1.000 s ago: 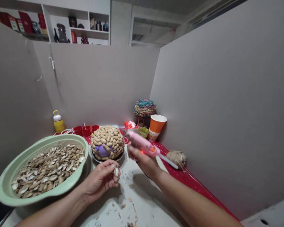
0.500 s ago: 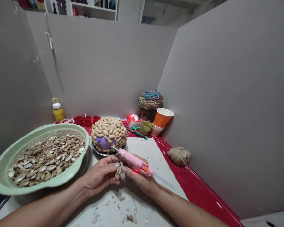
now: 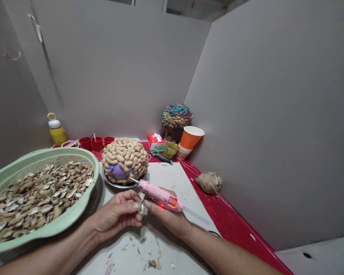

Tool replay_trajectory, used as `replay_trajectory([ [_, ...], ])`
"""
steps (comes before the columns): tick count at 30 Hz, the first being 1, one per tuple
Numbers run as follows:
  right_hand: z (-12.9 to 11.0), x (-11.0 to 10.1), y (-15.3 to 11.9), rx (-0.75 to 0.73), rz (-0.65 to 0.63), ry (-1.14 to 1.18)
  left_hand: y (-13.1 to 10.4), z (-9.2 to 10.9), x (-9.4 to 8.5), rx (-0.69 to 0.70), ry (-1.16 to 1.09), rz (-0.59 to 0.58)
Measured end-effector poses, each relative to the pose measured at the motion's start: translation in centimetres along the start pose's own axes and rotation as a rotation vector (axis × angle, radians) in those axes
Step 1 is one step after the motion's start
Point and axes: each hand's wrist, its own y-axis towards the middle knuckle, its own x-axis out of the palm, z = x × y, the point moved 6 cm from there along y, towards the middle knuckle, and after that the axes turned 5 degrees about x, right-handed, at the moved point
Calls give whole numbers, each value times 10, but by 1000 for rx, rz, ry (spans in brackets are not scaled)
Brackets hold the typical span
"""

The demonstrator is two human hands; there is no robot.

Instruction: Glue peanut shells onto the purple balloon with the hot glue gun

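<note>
Left hand [image 3: 117, 212] pinching a peanut shell [image 3: 141, 208] and right hand [image 3: 169, 217] gripping a pink glue gun [image 3: 159, 196] nearly meet at lower centre, the gun slanting up-left towards the peanut-covered ball [image 3: 126, 154], left of centre, left hand nearer.

At the left, a yellow bottle [image 3: 58, 134] is seen; left of centre, red cups [image 3: 97, 144] are lined up; right of centre, an orange cup [image 3: 190, 138] is stood.
</note>
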Motion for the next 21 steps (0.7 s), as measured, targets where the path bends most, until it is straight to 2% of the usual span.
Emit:
replay_trajectory([
  [11,8,-8,0,67,22,-80,3,2,3,31,68,29],
  [21,13,-3,2,116,-34,78,2,-2,5,-6,29,13],
])
